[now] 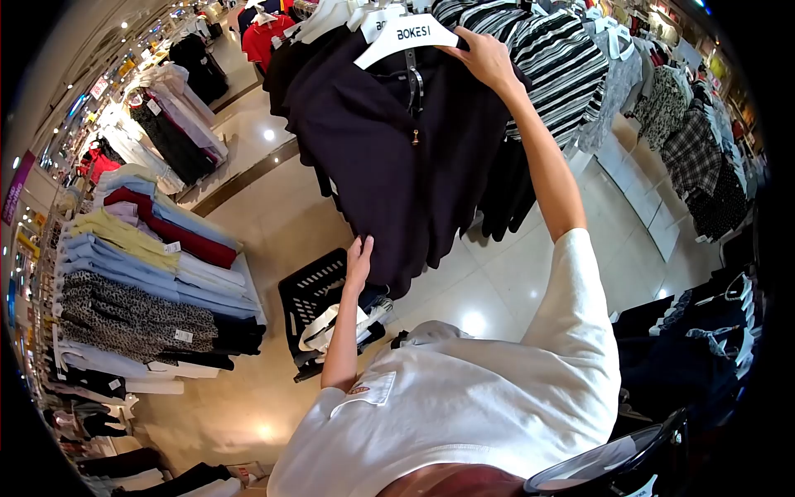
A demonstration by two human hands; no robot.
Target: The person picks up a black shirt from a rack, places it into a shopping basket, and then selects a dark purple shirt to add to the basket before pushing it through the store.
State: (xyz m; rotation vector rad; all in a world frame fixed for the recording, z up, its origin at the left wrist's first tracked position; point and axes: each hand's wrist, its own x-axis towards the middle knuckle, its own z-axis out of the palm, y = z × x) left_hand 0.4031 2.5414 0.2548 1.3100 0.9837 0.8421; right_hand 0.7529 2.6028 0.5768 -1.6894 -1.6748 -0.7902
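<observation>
A dark, purplish-black top (364,166) with a small gold pull hanging at its neckline is spread out in front of me on a white hanger (406,40) lettered BOKESI. My right hand (484,56) is closed at the hanger's right end, by the shoulder of the top. Lower down, my left hand (358,263) pinches the left lower edge of the top between thumb and fingers. Behind the top are other hung garments, among them a black-and-white striped shirt (559,70).
A black shopping basket (302,286) with folded clothes and hangers in it stands on the floor near my left forearm. To the left runs a rack of shirts (157,265). More clothes (696,149) hang at the right, and dark garments (671,356) are at lower right.
</observation>
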